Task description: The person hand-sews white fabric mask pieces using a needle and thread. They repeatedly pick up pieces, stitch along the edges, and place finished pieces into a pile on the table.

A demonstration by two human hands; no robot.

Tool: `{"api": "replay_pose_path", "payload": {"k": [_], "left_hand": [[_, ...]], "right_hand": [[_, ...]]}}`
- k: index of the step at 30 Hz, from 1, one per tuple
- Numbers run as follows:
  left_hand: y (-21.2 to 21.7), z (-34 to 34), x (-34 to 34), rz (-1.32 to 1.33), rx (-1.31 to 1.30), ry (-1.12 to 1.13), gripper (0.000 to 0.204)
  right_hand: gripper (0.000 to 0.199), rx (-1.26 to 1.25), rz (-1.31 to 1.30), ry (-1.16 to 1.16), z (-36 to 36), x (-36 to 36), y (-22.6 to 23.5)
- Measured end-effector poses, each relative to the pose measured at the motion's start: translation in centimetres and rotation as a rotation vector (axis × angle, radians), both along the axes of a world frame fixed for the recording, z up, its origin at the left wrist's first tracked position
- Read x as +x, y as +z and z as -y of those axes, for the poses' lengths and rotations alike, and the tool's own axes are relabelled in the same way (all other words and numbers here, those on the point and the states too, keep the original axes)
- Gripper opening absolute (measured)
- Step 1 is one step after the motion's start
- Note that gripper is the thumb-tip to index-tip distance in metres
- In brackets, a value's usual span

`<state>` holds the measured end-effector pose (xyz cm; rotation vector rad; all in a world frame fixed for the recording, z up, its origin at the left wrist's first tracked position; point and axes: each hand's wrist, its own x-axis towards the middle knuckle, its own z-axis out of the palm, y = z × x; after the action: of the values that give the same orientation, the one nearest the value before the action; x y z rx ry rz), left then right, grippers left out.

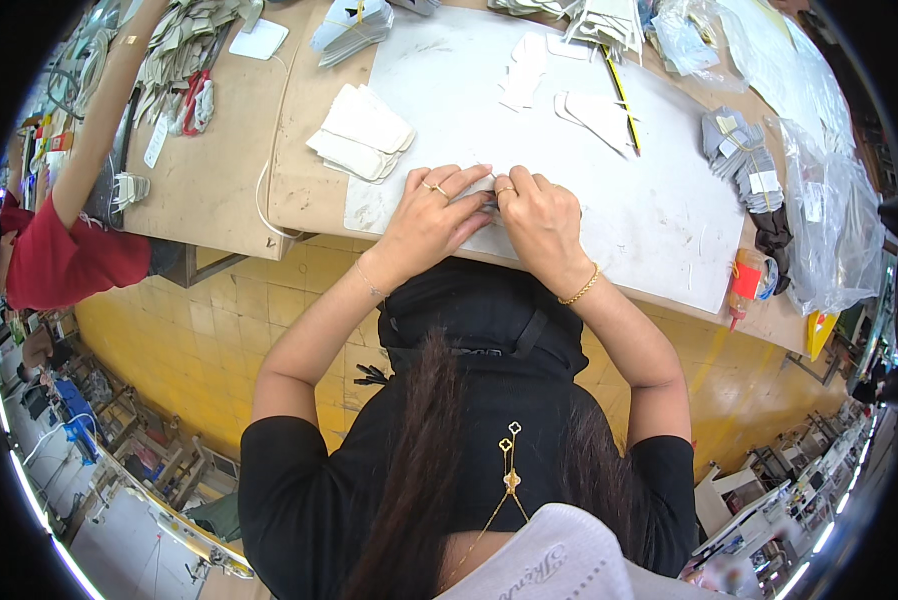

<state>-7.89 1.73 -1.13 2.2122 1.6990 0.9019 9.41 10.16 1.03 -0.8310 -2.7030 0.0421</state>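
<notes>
Both my hands meet over the near edge of the table, above a large white sheet point(649, 225). My left hand point(424, 220) has its fingers bent, with the tips pinched close to the right hand's. Beside it, my right hand point(543, 222) curls its fingers inward, thumb and forefinger together. Between the fingertips shows a small dark bit of something, mostly hidden, too small to name. To the left of the hands lies a fanned stack of cream-white cut pieces point(361, 133). Farther off are a few loose white pieces point(525, 72) and another pair of pieces point(597, 120) next to a yellow-and-black pencil point(621, 100).
At right lie a bundle of grey pieces point(731, 140), clear plastic bags point(824, 215) and a small bottle with a red tip point(745, 280). Red-handled scissors point(191, 108) and piled strips point(184, 50) are at left. Another person's arm point(109, 115) reaches over the table's left end.
</notes>
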Motion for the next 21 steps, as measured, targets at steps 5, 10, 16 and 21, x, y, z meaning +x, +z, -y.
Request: {"api": "replay_pose_path", "payload": {"k": [5, 10, 16, 21], "left_hand": [[0.0, -0.3, -0.3, 0.011, -0.006, -0.031, 0.024], [0.2, -0.6, -0.8, -0.064, -0.009, -0.078, 0.03], [0.7, -0.7, -0.9, -0.203, 0.001, -0.085, 0.034], [0.7, -0.8, -0.9, -0.237, -0.014, -0.085, 0.043]], "right_hand": [[0.011, -0.001, 0.017, 0.018, 0.0, 0.0, 0.2], [0.011, -0.008, 0.022, 0.033, -0.2, 0.1, 0.2], [0.024, -0.093, -0.003, 0.059, 0.5, 3.8, 1.3], [0.04, -0.111, 0.023, 0.049, 1.4, 7.3, 1.5]]}}
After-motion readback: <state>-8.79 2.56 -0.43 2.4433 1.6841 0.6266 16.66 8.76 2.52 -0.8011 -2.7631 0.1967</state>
